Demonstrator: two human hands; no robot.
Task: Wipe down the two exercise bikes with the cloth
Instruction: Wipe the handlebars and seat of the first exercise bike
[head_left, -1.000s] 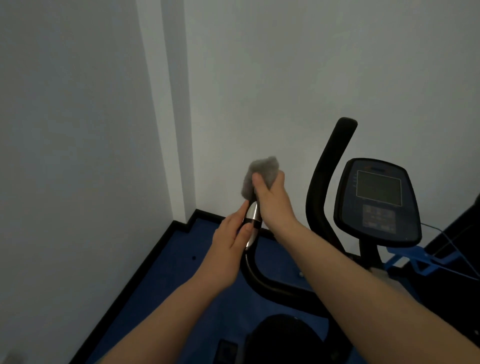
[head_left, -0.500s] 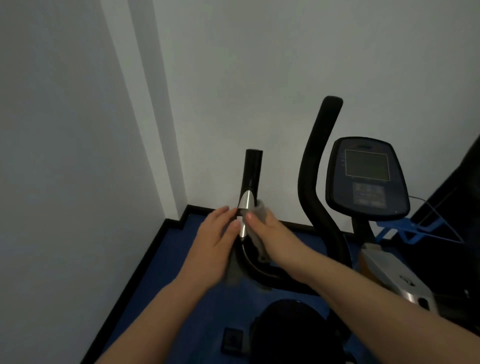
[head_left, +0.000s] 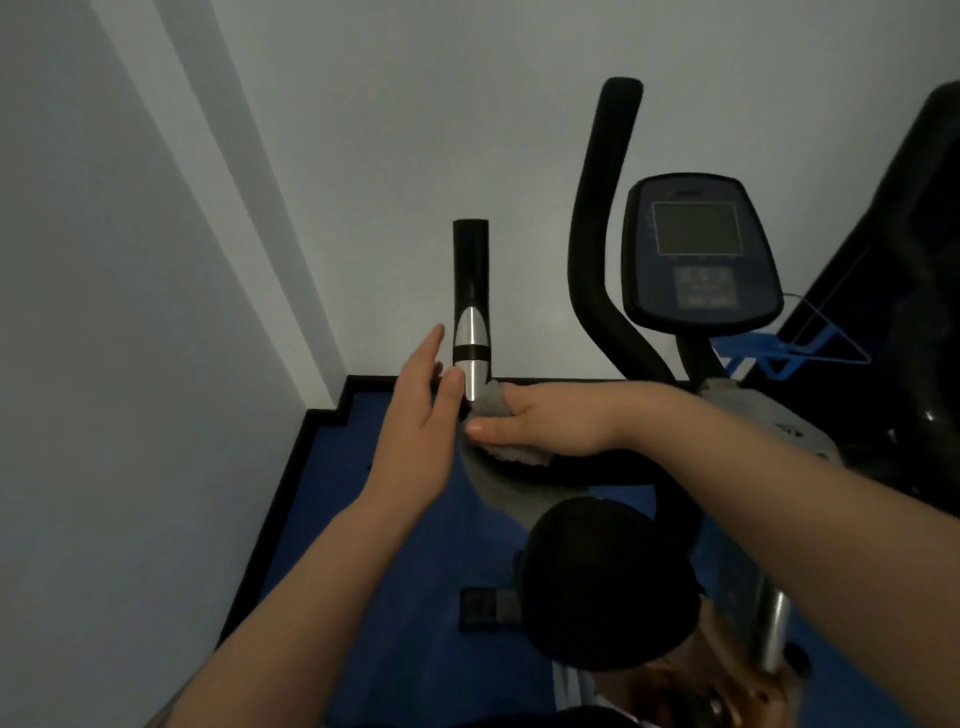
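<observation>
This looks like a small gym room. An exercise bike (head_left: 613, 467) stands in a corner, its black handlebar (head_left: 470, 291) just above the fingers (head_left: 441, 400). Right of the fingers is a screen console (head_left: 698, 254). Below them lies a blue floor mat (head_left: 363, 519) by plain white walls (head_left: 130, 312).

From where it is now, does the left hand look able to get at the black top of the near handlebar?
Probably yes. The left hand is open beside the near handlebar, whose black top stands bare above it; the right hand and cloth work lower down.
</observation>
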